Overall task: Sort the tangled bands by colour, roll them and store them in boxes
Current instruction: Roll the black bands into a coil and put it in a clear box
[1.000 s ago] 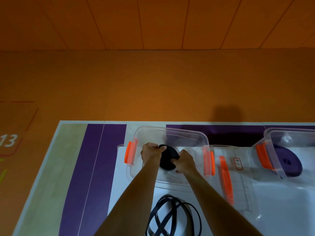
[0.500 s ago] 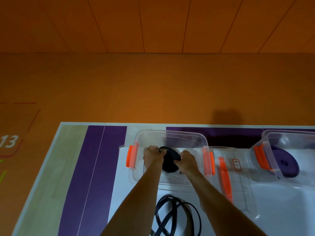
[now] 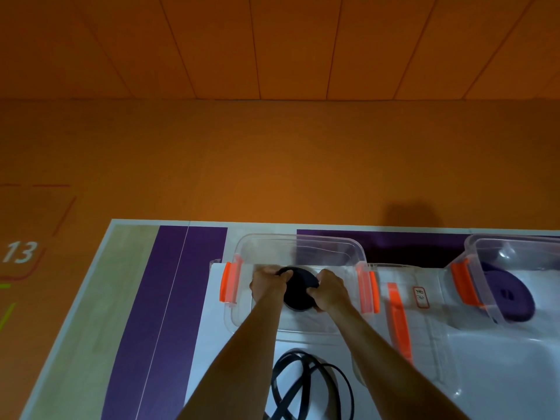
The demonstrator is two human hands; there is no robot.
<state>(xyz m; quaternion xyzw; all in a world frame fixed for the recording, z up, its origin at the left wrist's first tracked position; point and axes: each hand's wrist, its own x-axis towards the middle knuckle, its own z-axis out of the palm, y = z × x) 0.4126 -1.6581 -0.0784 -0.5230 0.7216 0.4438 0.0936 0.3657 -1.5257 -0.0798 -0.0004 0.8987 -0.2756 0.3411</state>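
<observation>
Noted "13" mark [image 3: 19, 252] on orange surface, far left of both grips. Logged desk [image 3: 91, 313] under everything, with purple stripe [image 3: 169, 298] well left of left grip. Found clear box [image 3: 297, 245] open-topped, its orange latches [image 3: 228, 281] just outside each grip. Saw left grip [image 3: 268, 284] reaching inside that box, fingers curled round left edge of black rolled band [image 3: 298, 294]. Located the roll between the two grips, inside the box, low down; couldn't tell whether touching box floor. Saw right grip [image 3: 331, 291] clenched on the roll's right edge, level with left grip. Found loose black band [image 3: 312, 386] in loops on desk, nearer than both grips, between the forearms, outside the box. Logged lid [image 3: 433, 353] lying flat just right of right grip, with lid latch [image 3: 398, 322] in orange and small red-bordered label [image 3: 420, 297] on it; label text unreadable. Spotted second clear box [image 3: 515, 253] well right of right grip, purple rolled band [image 3: 509, 295] inside it.
</observation>
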